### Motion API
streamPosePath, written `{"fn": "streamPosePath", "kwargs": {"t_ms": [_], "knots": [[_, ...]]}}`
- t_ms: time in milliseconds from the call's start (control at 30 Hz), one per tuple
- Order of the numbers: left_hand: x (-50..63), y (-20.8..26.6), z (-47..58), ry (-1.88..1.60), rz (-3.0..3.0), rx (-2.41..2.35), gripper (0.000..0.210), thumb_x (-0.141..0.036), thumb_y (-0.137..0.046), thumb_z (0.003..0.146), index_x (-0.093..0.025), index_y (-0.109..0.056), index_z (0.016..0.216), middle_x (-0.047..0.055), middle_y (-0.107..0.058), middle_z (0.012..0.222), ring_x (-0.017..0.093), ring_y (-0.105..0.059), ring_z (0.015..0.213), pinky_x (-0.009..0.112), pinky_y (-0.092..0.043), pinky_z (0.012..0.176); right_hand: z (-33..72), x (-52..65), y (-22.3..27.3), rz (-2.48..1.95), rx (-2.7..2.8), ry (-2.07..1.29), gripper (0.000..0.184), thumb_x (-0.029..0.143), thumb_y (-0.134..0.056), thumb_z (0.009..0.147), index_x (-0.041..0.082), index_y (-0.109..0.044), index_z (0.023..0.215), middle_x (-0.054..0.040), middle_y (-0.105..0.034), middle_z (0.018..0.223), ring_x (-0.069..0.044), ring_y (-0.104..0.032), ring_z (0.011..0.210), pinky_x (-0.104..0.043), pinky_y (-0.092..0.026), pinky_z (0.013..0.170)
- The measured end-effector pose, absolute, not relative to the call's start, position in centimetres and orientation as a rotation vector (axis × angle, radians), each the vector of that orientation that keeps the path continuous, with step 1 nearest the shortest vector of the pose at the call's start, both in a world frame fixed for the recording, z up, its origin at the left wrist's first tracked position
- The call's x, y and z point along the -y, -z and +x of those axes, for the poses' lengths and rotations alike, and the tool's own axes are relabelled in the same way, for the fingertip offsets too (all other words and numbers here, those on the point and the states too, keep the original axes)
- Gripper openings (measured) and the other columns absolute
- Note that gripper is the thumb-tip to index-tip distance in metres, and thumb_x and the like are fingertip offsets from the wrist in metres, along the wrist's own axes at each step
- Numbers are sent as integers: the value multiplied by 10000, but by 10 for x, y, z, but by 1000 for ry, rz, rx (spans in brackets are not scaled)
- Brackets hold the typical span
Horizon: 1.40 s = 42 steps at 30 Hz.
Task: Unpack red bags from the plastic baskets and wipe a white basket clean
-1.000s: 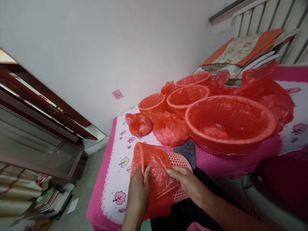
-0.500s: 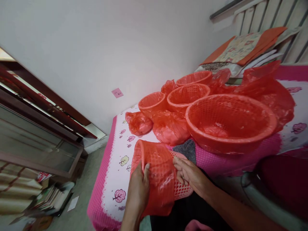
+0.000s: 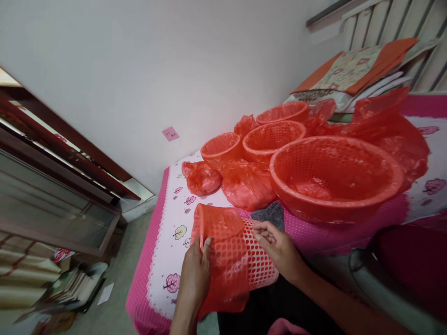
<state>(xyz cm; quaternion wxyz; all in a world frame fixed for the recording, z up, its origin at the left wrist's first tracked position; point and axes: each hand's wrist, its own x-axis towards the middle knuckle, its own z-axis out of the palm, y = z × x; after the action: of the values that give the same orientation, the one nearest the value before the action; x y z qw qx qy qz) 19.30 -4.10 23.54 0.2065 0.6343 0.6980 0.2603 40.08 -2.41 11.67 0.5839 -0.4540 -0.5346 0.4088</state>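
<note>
A pink mesh plastic basket point(image 3: 261, 258) lies tilted on its side at the near edge of the bed, over my lap. A red plastic bag point(image 3: 226, 267) wraps round its rim end; the mesh toward the base is bare. My left hand point(image 3: 197, 272) is closed on the rim through the bag, thumb outside and fingers inside. Beside the bare mesh is my right hand point(image 3: 277, 249), its fingers loosely bent and apart, with nothing seen in them; whether the fingertips touch the basket I cannot tell.
Behind stand a large bag-lined basket point(image 3: 335, 204), several smaller baskets point(image 3: 274, 151) and knotted red bags point(image 3: 247, 186) on the patterned bedspread point(image 3: 164, 260). A grey cloth point(image 3: 268, 215) lies near them. Folded bedding point(image 3: 356, 70) is at the back; a chair point(image 3: 401, 279) stands at right.
The bag's edge has shifted left toward the rim, so more bare mesh shows. My right hand's fingers have loosened and lifted from the bag's edge. My left hand has moved slightly left.
</note>
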Motion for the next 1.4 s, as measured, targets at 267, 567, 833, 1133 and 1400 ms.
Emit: {"fn": "streamPosePath", "kwargs": {"t_ms": [267,567,833,1133,1400], "knots": [[50,-232,188,-749,1760,-1915,549,-641,-397,963,-173,-661,1075,179,-767,1062,328,-715,968,454,-527,900,390,37,-113,-947,1766,-428,471,195,-602,968,258,-534,1430,-104,-649,1388,-265,-591,1326,-492,-485,1140],[53,-211,158,-821,1876,-1934,556,-645,-417,974,-173,-697,1062,94,-753,816,274,-692,769,390,-523,758,395,24,-83,-1046,1833,-438,758,194,-761,809,236,-459,1503,-155,-569,1486,-330,-540,1394,-561,-455,1176],[57,-196,157,-837,1881,-1815,499,-587,-454,1001,-173,-701,1131,122,-786,981,296,-736,950,400,-549,872,392,24,-91,-1159,1852,-341,678,149,-727,757,209,-506,1396,-167,-604,1387,-352,-577,1316,-565,-490,1121],[63,-214,148,-1039,1667,-1671,780,-671,-633,881,-178,-502,1471,155,-710,1250,319,-674,1179,425,-545,965,395,25,-90,-1185,1902,-232,704,118,-711,691,189,-493,1356,-172,-624,1323,-373,-602,1253,-568,-526,1055],[39,-256,182,-952,1776,-2043,752,-628,-602,906,-171,-486,1491,192,-694,1306,326,-698,1124,470,-550,907,379,37,-85,-1162,1905,-226,724,157,-775,721,207,-502,1390,-160,-631,1345,-367,-599,1266,-586,-502,1095]]}}
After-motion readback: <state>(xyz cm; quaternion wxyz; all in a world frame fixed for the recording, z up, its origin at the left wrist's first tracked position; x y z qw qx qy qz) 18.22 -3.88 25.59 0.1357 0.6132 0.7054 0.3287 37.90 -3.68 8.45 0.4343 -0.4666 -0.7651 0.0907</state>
